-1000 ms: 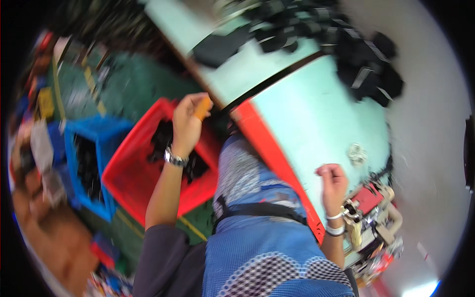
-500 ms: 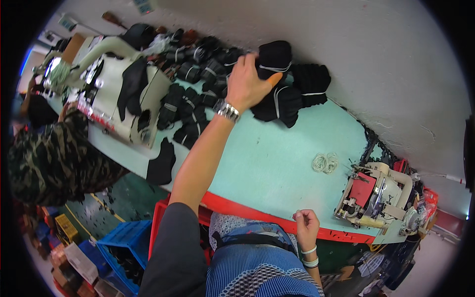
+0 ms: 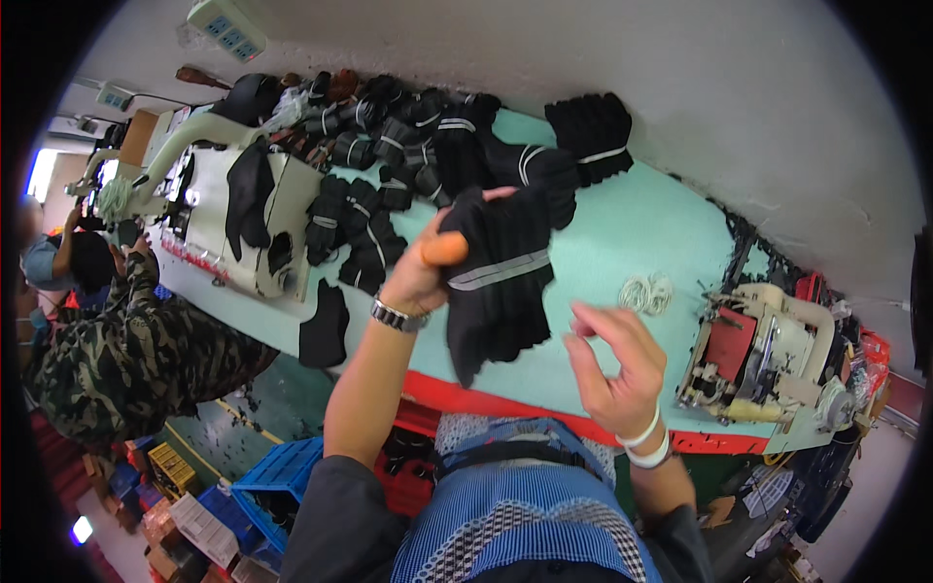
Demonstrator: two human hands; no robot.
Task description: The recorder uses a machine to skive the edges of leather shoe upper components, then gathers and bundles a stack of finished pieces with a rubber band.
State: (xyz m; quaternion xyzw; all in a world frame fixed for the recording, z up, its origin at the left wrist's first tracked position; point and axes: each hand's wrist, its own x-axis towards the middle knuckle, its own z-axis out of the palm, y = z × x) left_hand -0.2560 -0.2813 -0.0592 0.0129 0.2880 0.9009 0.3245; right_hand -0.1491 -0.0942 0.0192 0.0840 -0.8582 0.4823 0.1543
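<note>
My left hand, an orange cover on its thumb, is closed on a bundle of black fabric pieces. A pale band runs around the stacked pieces, which hang tilted above the table. To the right of the bundle, apart from it, my right hand has its thumb and forefinger spread with nothing seen between them. Behind the held bundle lie other tied black bundles, one of them against the wall. A single black fabric piece rests at the table's front edge, left of my forearm.
The pale green table has a red front edge. Two white cord coils lie toward its right side, near a sewing machine. Another machine stands at left, beside a person in camouflage. A blue crate sits below.
My left hand has brought a black bundle from the pile at the wall toward me. The right hand has risen from the table's front edge, and its fingers have opened.
</note>
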